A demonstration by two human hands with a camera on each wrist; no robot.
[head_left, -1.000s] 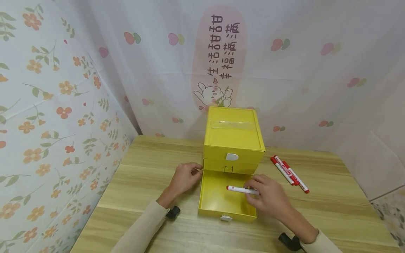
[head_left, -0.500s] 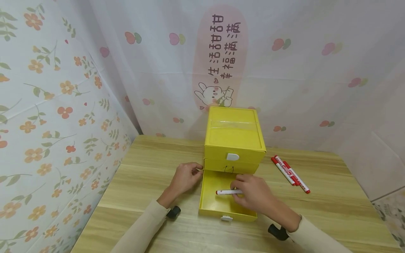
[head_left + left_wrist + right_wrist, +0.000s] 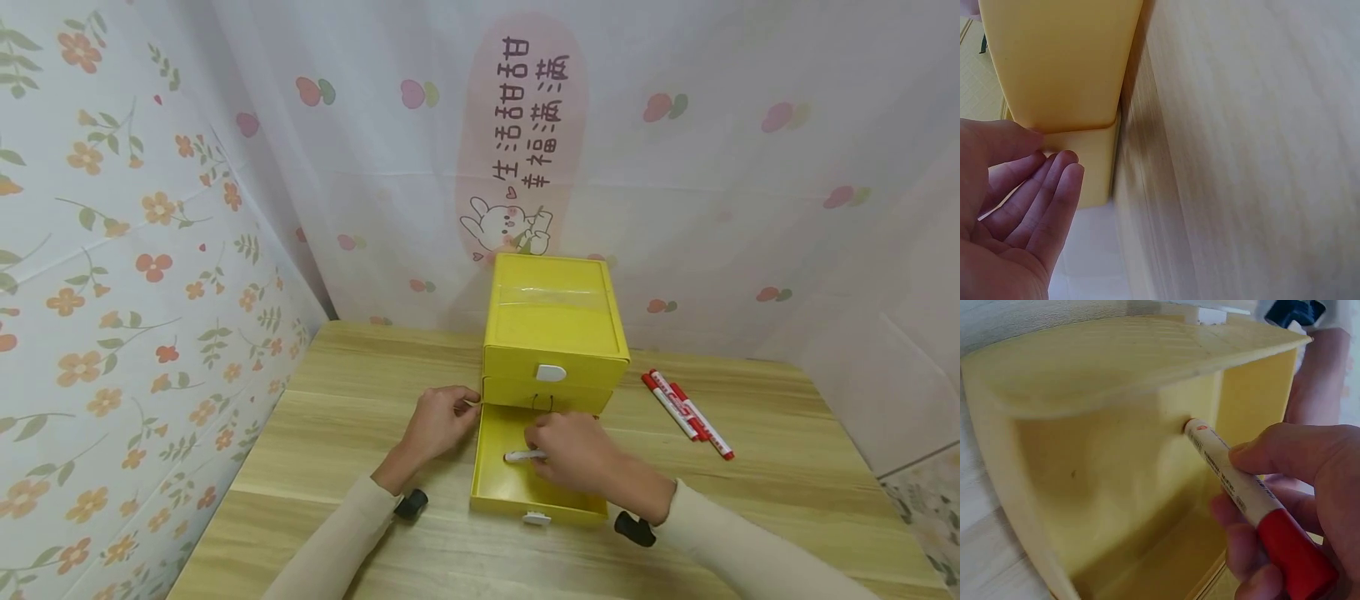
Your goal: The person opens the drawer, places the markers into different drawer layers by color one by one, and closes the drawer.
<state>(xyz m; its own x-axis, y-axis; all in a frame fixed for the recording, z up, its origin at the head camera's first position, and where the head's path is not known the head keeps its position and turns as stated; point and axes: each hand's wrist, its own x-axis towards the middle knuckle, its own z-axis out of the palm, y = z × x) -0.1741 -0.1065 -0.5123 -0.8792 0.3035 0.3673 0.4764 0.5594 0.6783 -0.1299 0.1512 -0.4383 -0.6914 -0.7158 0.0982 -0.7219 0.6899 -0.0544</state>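
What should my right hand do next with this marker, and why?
Probably lower the marker flat onto the floor of the drawer and let go. Your right hand grips it over the pulled-out drawer, and the end opposite its red cap is close to the floor, though contact isn't clear.

The cabinet (image 3: 555,317) stands on the table (image 3: 367,375). Before the cabinet, its lower drawer (image 3: 498,505) juts out toward the person. Left of the cabinet, at its front corner, is the left hand (image 3: 438,425). In front of the cabinet, over the drawer, is the right hand (image 3: 577,452) with a marker (image 3: 523,456). Right of the cabinet, other markers (image 3: 669,405) lie together. Behind the cabinet hangs a cloth (image 3: 382,192); well to its left, a second cloth (image 3: 127,250).
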